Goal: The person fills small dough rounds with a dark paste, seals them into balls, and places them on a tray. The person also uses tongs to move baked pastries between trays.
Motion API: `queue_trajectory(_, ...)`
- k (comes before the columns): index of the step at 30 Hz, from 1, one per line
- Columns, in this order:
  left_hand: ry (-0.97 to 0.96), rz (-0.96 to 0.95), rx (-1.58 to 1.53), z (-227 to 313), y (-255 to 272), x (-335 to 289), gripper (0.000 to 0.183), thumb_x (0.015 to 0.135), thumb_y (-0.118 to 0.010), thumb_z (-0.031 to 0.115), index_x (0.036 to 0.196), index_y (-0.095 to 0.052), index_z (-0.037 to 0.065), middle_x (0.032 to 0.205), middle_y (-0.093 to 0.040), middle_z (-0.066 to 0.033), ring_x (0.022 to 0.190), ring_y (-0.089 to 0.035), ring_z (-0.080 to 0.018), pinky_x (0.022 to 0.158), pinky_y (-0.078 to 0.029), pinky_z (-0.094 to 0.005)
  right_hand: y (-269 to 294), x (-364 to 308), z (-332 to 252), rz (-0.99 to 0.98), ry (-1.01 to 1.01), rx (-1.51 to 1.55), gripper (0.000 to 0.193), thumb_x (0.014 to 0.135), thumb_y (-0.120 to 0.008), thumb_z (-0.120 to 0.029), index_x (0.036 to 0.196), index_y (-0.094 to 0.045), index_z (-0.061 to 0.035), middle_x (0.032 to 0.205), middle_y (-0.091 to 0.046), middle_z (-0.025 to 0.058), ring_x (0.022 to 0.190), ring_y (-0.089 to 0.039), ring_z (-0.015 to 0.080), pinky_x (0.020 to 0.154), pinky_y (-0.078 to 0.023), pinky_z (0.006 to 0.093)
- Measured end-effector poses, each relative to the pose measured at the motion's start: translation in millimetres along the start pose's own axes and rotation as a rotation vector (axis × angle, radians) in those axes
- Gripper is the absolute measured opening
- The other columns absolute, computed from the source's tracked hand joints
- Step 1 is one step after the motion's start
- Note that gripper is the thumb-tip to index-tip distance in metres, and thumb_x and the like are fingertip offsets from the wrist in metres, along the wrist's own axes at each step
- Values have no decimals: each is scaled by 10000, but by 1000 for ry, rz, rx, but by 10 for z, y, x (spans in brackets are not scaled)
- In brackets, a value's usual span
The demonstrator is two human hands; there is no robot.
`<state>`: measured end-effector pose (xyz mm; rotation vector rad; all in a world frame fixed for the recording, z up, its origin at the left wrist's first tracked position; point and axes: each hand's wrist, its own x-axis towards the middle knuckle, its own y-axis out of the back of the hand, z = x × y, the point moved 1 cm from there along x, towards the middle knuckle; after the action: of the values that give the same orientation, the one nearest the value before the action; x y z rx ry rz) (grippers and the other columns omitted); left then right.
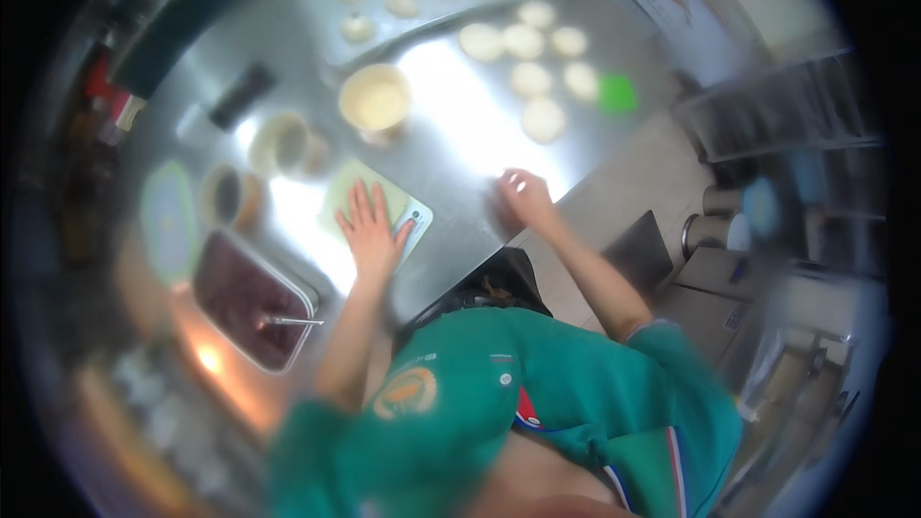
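Note:
My left hand lies flat, fingers spread, on a pale square kitchen scale with a small button panel at its corner. Off to the right, over the metal table's edge, my right hand has its fingers curled together. A tiny pale spot shows at its fingertips, too blurred to name. Beyond the scale stands a cream-coloured bowl with pale contents. Several round, flat dough pieces lie on the table at the far right, next to a bright green scraper.
A tray of dough pieces sits at the back. Left of the scale are two round containers, one dark inside, and a rectangular pan of dark red filling with a metal utensil. A rack stands at the right.

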<state>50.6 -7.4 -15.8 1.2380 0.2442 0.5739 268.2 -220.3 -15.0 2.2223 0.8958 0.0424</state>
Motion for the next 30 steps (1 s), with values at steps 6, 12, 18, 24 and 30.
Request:
queue_trajectory(6, -68, -39, -116, 57, -33, 256, 882, 782, -726, 399, 1488, -313, 70, 1549, -259, -202, 1421, -267, -376, 1141, -162, -599, 825, 1289, 930, 411, 65, -472, 386, 851, -678, -247, 1115, -580, 17, 1132, -548, 212, 1048, -520, 404, 892, -441, 473)
queue_trajectory(12, 175, 148, -255, 218, -63, 259, 674, 835, -675, 164, 1426, -390, 9, 1499, -339, -241, 1363, -341, -425, 1129, -270, -486, 988, 1157, 387, 58, 108, -233, 256, 808, -716, -131, 944, -530, -20, 1030, -622, 174, 944, -600, 377, 769, -482, 442)
queue_trajectory(18, 252, 292, -436, 934, 111, 521, 584, 847, -538, 30, 1413, -397, 4, 1449, -417, -213, 1354, -387, -377, 1128, -287, -432, 851, 875, -161, -76, 989, -149, 429, 725, -669, 0, 1148, -610, -41, 996, -660, 99, 923, -624, 303, 802, -495, 388)
queue_trajectory(24, 226, 57, -403, 1457, -394, 898, 593, 882, -540, 111, 1434, -369, -21, 1497, -373, -196, 1380, -351, -379, 1146, -276, -448, 704, 719, 178, -299, 1096, -34, 357, 753, -682, -26, 1106, -634, -25, 1205, -600, 128, 1006, -609, 308, 846, -512, 420)
queue_trajectory(30, 63, -47, -52, 1733, -1008, 1072, 666, 905, -578, 311, 1472, -347, 48, 1551, -307, -128, 1431, -284, -314, 1164, -197, -503, 803, 795, 255, -304, 807, -104, 511, 791, -695, -98, 1264, -532, 5, 1308, -532, 177, 1155, -537, 358, 954, -456, 440)
